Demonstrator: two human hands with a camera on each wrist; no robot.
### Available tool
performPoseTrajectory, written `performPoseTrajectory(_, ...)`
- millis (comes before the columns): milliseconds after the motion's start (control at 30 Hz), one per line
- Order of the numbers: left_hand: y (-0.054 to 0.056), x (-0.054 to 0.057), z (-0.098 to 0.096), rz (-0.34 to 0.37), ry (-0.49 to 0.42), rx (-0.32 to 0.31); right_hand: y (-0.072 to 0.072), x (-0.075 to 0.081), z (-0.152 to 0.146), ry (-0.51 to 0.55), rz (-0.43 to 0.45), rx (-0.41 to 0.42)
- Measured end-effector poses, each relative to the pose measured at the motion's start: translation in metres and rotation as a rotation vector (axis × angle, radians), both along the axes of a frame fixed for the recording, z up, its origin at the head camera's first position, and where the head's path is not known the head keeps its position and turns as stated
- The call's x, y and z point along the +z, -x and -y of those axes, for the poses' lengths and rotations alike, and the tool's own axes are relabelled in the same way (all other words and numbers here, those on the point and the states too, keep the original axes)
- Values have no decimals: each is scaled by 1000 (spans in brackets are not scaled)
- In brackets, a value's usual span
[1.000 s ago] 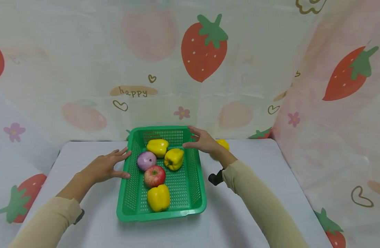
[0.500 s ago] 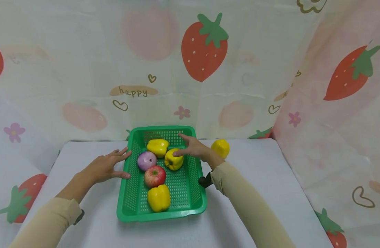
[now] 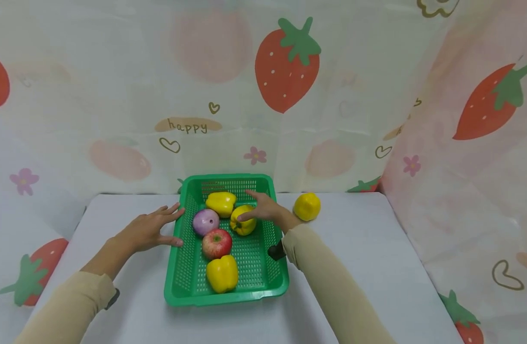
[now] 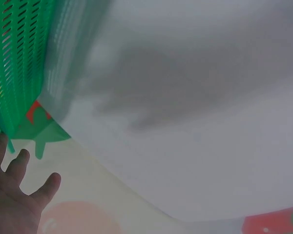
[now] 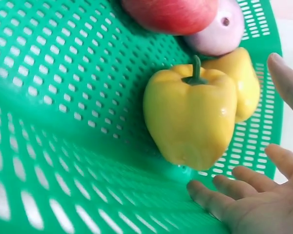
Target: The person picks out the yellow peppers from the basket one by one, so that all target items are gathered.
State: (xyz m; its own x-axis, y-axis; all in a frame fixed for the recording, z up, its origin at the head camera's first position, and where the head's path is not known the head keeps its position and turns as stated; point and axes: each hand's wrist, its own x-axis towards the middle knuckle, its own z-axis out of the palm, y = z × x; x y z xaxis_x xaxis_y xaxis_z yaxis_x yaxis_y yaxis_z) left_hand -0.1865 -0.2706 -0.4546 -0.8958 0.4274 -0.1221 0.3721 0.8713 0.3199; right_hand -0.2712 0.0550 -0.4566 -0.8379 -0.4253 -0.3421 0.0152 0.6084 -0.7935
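My left hand [image 3: 149, 230] rests at the left rim of a green plastic basket [image 3: 226, 299], fingers spread and thumb apart. In the head view my right hand [image 3: 265, 209] reaches over the basket's right side, fingers spread, with its thumb in front of a yellow bell pepper [image 3: 243, 228]. The right wrist view shows this bell pepper [image 5: 190, 117] upright, green stem up, with the fingers beside it and nothing gripped. Also in the basket are another yellow bell pepper [image 3: 221, 204], a purple round item [image 3: 205, 222] with a small dark hole, a red apple [image 3: 217, 243] and a front yellow bell pepper [image 3: 222, 274].
Behind the right forearm, outside the basket, a yellow item [image 3: 307, 206] sits on the white-covered table [image 3: 354, 267]. A strawberry-print cloth [image 3: 332, 95] hangs behind the table's far edge and along the sides.
My right hand has moved left from the basket's right rim to over the bell pepper inside. The yellow item outside is now uncovered. My left hand has stayed at the rim.
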Motion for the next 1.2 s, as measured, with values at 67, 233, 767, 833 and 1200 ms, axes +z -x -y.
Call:
performPoseTrajectory(67, 0, 0, 0, -5, 1, -1, 0, -3, 2, -21, 7, -14)
performPoseTrajectory(233, 0, 0, -1, -1, -4, -4, 1, -12, 7, -71, 30, -43)
performPoseTrajectory(767, 1, 0, -1, 5, -4, 7, 1, -23, 14, -158, 15, -95)
performPoseTrajectory(833, 2, 0, 0, 5, -5, 9, 1, -24, 15, -175, 3, -79)
performPoseTrajectory(1200, 1, 1, 1, 1, -6, 14, 0, -15, 16, -169, -75, -35)
